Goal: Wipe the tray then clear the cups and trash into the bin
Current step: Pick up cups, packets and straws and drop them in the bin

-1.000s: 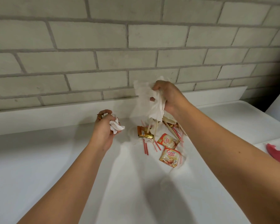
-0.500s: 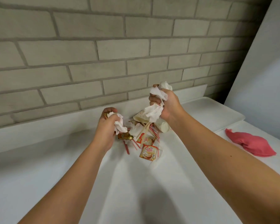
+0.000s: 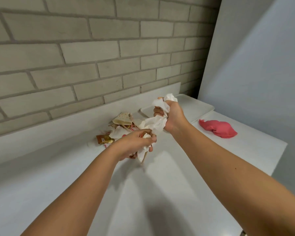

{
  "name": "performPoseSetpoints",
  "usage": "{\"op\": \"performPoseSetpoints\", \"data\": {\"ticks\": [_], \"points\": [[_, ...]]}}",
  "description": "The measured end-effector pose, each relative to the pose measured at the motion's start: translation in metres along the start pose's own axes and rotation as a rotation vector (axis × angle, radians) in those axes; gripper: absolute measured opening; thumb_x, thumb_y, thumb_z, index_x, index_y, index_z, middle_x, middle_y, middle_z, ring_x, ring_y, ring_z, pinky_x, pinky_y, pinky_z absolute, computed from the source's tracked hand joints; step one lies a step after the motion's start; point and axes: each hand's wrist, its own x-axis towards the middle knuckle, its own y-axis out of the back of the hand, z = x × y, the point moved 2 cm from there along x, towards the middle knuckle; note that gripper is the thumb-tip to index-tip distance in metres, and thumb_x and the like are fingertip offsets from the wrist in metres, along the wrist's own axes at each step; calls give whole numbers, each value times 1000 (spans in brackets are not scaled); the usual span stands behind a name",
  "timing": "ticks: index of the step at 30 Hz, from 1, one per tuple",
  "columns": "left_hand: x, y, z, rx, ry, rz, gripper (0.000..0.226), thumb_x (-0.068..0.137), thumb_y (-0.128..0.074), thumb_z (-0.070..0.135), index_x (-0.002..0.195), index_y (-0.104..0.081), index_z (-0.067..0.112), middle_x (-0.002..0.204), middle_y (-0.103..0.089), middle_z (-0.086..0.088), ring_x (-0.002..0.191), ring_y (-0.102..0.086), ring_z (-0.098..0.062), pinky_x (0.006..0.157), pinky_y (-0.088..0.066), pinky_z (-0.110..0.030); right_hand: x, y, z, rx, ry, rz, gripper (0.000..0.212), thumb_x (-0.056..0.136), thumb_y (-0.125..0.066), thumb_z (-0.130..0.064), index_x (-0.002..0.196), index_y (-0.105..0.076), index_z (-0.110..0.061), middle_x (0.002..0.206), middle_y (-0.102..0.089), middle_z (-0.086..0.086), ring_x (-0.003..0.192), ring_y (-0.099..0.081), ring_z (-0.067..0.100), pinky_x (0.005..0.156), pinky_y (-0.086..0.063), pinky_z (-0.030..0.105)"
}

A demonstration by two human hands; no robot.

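We see the left hand (image 3: 134, 144) with its grip closed round a crumpled white napkin (image 3: 140, 155) and a wooden stirrer (image 3: 144, 158), just above the bench (image 3: 160, 193). The right hand (image 3: 172, 116) has its grip tight on another napkin wad (image 3: 157, 123). Behind them the trash pile (image 3: 119, 132) lies on the bench, with a flattened paper cup (image 3: 123, 119) and a gold sachet (image 3: 105, 139). The white tray (image 3: 197, 106) sits further right, the pink cloth (image 3: 217, 129) near it.

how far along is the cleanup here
Done, apparently: the pink cloth lies set aside on the counter and the white tray looks bare, so wiping seems over. In hand: the right hand and left hand both grip crumpled napkins. To do: a gold sachet, a flattened paper cup and other scraps lie on the counter; no bin is in view.
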Motion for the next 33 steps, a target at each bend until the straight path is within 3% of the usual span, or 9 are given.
{"op": "performPoseSetpoints", "data": {"ticks": [5,9,11,13,15,19,24,29,33], "points": [[3,-28,12,73,-7,-102,17,95,-52,29,79,-54,22,66,-57,2,51,-50,-5,43,-33,-14,-34,20,-59,-25,210,232,5,93,-51,-12,90,-54,-11,73,-52,5,58,-48,15,59,-44,28],[8,-49,17,26,-49,-123,17,95,-51,26,80,-54,21,71,-55,3,50,-56,4,49,-36,-17,-45,55,-100,-240,259,206,50,89,-48,-57,126,-47,-24,84,-60,-5,68,-53,12,85,-51,36],[12,-61,18,7,-50,-128,18,95,-51,26,78,-54,21,71,-56,3,51,-56,1,52,-36,-19,-58,76,-109,-282,215,151,53,88,-31,-69,110,-50,-25,67,-62,-4,51,-41,11,63,-44,25],[17,-75,21,-9,-43,-139,17,95,-52,26,78,-55,23,70,-58,2,56,-52,-8,53,-35,-21,-73,98,-114,-264,203,210,43,93,-33,-57,86,-52,-18,53,-55,1,40,-40,13,51,-30,20],[20,-91,23,-27,-36,-153,16,94,-53,27,78,-55,24,70,-59,2,60,-50,-12,54,-37,-21,-86,118,-116,-317,206,246,27,85,-53,-36,70,-46,-15,55,-45,4,44,-45,17,48,-34,19],[23,-136,38,-59,-54,-178,18,94,-52,28,77,-55,25,72,-58,2,62,-51,-11,51,-39,-18,-111,158,-123,-375,148,225,19,86,-57,-22,72,-50,-9,49,-53,2,38,-54,14,48,-46,23],[24,-199,58,-121,-60,-222,17,95,-52,29,79,-55,25,72,-58,2,58,-56,-5,59,-40,-23,-142,215,-140,-342,246,257,28,87,-44,13,72,-40,-10,81,-59,17,58,-69,18,48,-53,23],[19,-262,69,-152,-53,-263,19,95,-51,29,78,-55,24,71,-58,0,65,-51,-12,58,-37,-24,-179,294,-137,-484,170,383,17,96,-47,-8,82,-48,-17,59,-52,-3,41,-40,4,36,-31,14],[15,-302,68,-170,-41,-284,18,96,-50,26,79,-53,22,70,-57,-1,61,-50,-12,55,-35,-23,-200,348,-114,-586,55,536,29,99,-44,-28,75,-53,-16,54,-47,-2,47,-45,9,48,-39,19]]}}
